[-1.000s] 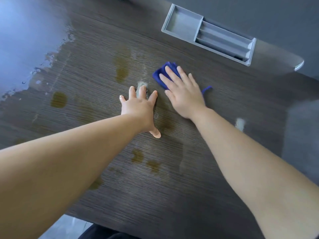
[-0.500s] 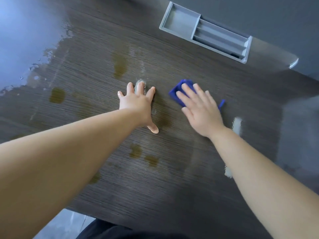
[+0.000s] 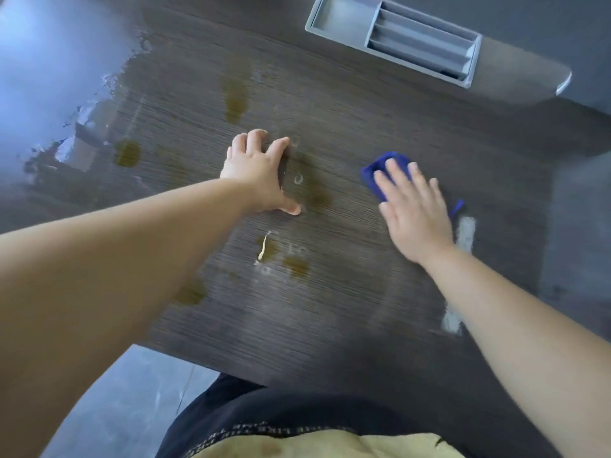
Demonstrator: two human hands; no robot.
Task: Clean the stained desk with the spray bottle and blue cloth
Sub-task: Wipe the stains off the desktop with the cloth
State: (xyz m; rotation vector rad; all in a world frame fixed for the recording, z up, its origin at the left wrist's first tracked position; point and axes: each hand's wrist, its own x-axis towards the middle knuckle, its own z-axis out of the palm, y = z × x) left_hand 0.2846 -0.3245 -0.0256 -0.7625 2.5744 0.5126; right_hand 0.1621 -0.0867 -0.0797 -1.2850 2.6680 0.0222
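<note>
Our left hand (image 3: 261, 173) lies flat on the dark wood-grain desk (image 3: 363, 127), fingers spread and the thumb splayed out toward our body, gripping nothing. Well to its left sits an olive-brown stain (image 3: 127, 154), with a wet, glossy patch (image 3: 79, 140) beyond it at the desk's far left. Just past the fingertips, a longer brown streak (image 3: 235, 99) runs away from us. Right beside the thumb, more brownish marks (image 3: 314, 190) spread across the grain, and nearer to us, below the thumb, two small blotches (image 3: 296, 266) lie next to a pale smear.

To the right, well apart from the left hand, our right hand (image 3: 413, 213) presses palm-down on the blue cloth (image 3: 383, 165), fingers extended and slightly parted. The cloth pokes out beyond the fingertips and a corner shows at the little-finger side. Just beside the wrist, whitish foamy streaks (image 3: 464, 233) mark the surface. Far beyond this hand, at the desk's back edge, a grey divided tray (image 3: 393, 38) sits recessed. We cannot see the spray bottle anywhere in view.
</note>
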